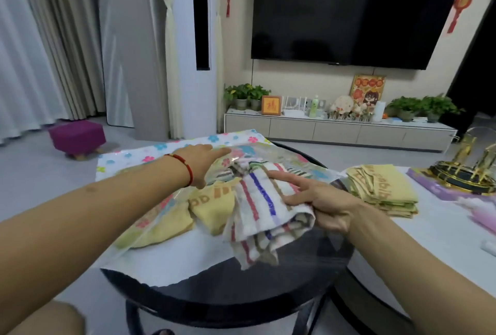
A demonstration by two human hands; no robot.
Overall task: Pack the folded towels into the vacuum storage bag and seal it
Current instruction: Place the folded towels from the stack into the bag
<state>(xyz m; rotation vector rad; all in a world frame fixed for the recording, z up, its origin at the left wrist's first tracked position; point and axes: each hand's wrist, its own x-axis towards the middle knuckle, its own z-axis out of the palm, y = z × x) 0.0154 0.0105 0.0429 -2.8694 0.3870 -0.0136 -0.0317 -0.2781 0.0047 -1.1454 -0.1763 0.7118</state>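
A flower-printed vacuum storage bag (128, 157) lies on a round black table (214, 294). My right hand (319, 200) grips a striped towel (260, 216) at its mouth. My left hand (201, 163) rests flat, fingers spread, on the bag. Folded yellow towels (383, 189) wait nearby, to the right.

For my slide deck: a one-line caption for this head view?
Right hand pushes a striped towel into the flowered vacuum bag while left hand lifts its opening.
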